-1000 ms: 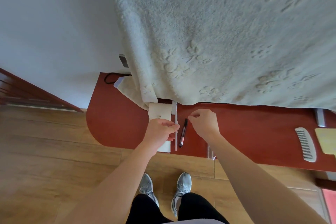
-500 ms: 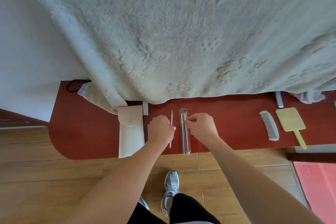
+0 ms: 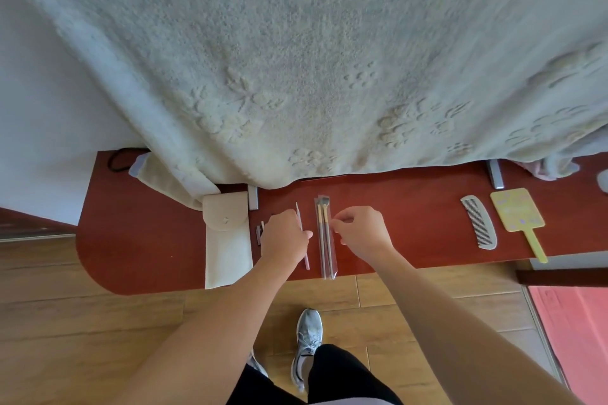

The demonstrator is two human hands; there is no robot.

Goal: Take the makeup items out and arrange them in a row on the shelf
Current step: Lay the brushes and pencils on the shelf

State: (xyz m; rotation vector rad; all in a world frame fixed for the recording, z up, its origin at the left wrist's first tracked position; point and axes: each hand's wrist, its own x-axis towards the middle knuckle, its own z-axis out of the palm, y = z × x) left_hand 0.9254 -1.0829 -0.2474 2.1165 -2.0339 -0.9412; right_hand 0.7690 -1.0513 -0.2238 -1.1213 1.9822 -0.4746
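Note:
A red-brown shelf (image 3: 138, 240) carries a cream pouch (image 3: 225, 240) lying flat at the left. Right of it are small dark sticks (image 3: 259, 232), partly hidden by my left hand (image 3: 286, 238). That hand is closed on a thin pink stick (image 3: 307, 261) that runs front to back under the fingers. A clear packet with two brushes (image 3: 325, 246) lies parallel just to the right. My right hand (image 3: 362, 230) pinches at the packet's right edge, thumb and forefinger together.
A white comb (image 3: 478, 222) and a yellow hand mirror (image 3: 516, 212) lie at the shelf's right end. A thick pale blanket (image 3: 312, 59) hangs over the back of the shelf. Wooden floor and my grey shoe (image 3: 307, 335) are below; a pink mat (image 3: 572, 332) lies at right.
The brush packet now lies on the shelf beside the thin stick where a dark pen lay a second ago. Both hands stay at the same spot; the view has shifted right.

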